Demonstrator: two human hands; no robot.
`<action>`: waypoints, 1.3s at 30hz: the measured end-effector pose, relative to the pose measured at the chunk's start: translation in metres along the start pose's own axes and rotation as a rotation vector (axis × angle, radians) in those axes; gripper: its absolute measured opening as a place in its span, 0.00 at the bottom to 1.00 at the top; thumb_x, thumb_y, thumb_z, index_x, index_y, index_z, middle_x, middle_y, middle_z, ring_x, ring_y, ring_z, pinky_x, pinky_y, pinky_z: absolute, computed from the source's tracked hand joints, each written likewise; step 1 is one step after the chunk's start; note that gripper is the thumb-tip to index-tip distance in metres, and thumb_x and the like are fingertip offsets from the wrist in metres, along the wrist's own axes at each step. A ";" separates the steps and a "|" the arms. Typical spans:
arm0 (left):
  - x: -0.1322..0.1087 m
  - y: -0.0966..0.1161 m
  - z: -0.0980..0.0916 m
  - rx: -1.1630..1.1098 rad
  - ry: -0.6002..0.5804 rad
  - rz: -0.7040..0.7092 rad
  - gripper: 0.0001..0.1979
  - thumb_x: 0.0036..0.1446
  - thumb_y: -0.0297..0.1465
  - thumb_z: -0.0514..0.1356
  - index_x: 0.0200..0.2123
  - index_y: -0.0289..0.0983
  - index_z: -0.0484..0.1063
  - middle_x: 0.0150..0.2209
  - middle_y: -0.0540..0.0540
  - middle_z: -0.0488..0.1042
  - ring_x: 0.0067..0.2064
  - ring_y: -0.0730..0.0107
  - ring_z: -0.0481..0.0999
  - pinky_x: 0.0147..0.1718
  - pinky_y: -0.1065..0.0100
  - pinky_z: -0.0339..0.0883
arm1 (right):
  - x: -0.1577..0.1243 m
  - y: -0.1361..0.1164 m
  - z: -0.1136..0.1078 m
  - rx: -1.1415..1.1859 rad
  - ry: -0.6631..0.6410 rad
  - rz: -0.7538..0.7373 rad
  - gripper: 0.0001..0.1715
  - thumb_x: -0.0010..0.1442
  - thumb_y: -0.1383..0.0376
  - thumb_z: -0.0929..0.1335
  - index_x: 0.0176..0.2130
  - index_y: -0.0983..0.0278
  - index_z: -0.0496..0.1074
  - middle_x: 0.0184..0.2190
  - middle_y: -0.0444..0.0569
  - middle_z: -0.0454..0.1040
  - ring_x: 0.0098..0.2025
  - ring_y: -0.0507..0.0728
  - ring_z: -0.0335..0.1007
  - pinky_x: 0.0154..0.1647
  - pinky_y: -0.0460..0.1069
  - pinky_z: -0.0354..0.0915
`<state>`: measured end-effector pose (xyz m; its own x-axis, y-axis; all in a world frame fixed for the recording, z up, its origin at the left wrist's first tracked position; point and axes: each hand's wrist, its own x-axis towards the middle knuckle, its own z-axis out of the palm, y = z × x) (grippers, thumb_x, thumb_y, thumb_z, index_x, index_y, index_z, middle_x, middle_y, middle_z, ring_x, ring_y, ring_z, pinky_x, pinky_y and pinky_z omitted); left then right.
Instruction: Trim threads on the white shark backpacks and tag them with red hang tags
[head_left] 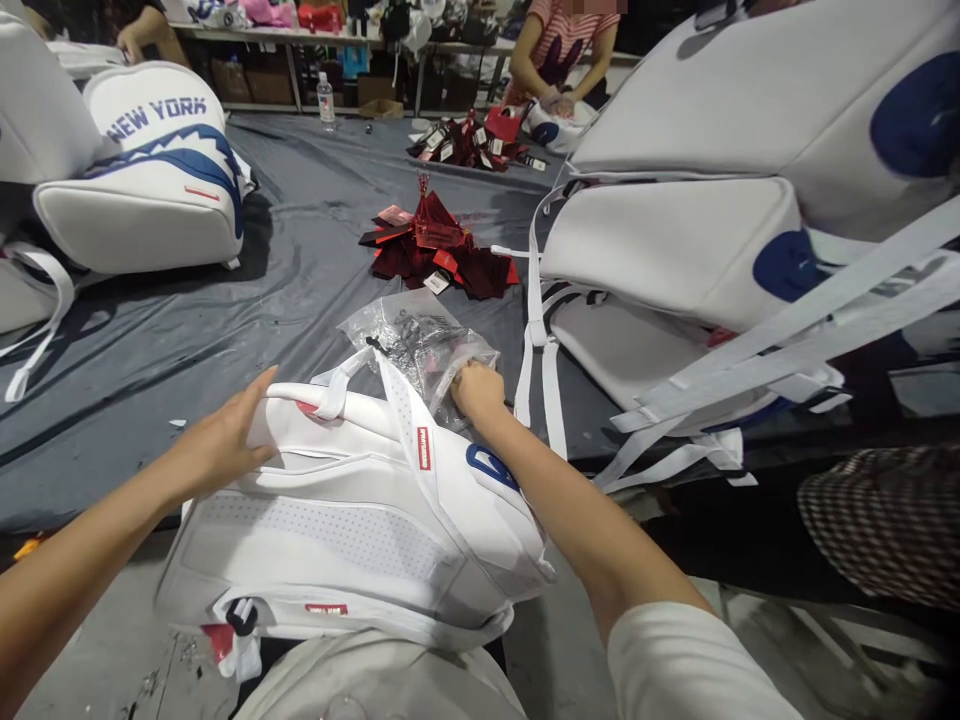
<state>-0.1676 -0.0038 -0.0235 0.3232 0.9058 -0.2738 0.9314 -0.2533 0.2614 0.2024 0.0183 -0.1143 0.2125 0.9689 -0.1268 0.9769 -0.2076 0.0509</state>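
A white backpack (352, 520) with perforated padding, a red label on its strap and a blue patch lies across my lap against the table edge. My left hand (238, 440) rests on its left end, fingers stretched and thumb apart, touching the fabric. Beyond the backpack, my right hand (478, 390) reaches into the mouth of a clear plastic bag (409, 335) holding small dark items. Its fingers are curled and partly hidden, so what they grip cannot be made out. My right forearm passes over the blue patch.
Red and dark tags (442, 245) lie behind the plastic bag, with another tag pile (472, 140) farther back. Stacked white backpacks (660, 245) with hanging straps stand right; a "NEW YORK" backpack (142, 220) sits left. A bottle (325, 100) and a person in stripes (562, 50) are beyond.
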 end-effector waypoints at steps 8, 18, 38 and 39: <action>0.002 -0.007 0.001 -0.049 -0.012 0.019 0.49 0.55 0.38 0.59 0.73 0.46 0.34 0.69 0.37 0.57 0.63 0.44 0.68 0.56 0.52 0.67 | -0.049 0.024 -0.025 -0.096 -0.015 -0.148 0.17 0.63 0.74 0.60 0.47 0.71 0.75 0.45 0.63 0.77 0.48 0.61 0.74 0.42 0.49 0.64; -0.055 0.089 -0.002 -0.874 0.180 0.282 0.18 0.61 0.44 0.57 0.45 0.38 0.73 0.40 0.43 0.79 0.40 0.64 0.77 0.42 0.62 0.71 | -0.168 0.002 -0.076 0.287 0.713 -0.759 0.19 0.65 0.69 0.63 0.51 0.58 0.76 0.49 0.53 0.80 0.49 0.58 0.78 0.44 0.52 0.74; -0.094 -0.017 0.074 -0.346 0.604 -0.035 0.37 0.60 0.43 0.62 0.67 0.39 0.54 0.68 0.34 0.59 0.69 0.47 0.59 0.63 0.46 0.59 | -0.135 -0.117 -0.105 0.563 0.312 -0.668 0.10 0.62 0.66 0.66 0.39 0.59 0.77 0.32 0.47 0.80 0.33 0.55 0.75 0.33 0.47 0.63; -0.093 -0.024 0.079 -0.351 0.563 -0.050 0.38 0.60 0.43 0.61 0.68 0.39 0.51 0.67 0.35 0.62 0.67 0.49 0.63 0.62 0.48 0.62 | -0.129 -0.128 -0.107 0.440 0.208 -0.700 0.11 0.61 0.69 0.66 0.39 0.59 0.78 0.33 0.47 0.80 0.34 0.56 0.76 0.33 0.47 0.62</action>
<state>-0.2070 -0.1086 -0.0777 0.0554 0.9767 0.2073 0.8026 -0.1671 0.5726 0.0478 -0.0663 0.0014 -0.4102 0.8894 0.2016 0.8106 0.4569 -0.3663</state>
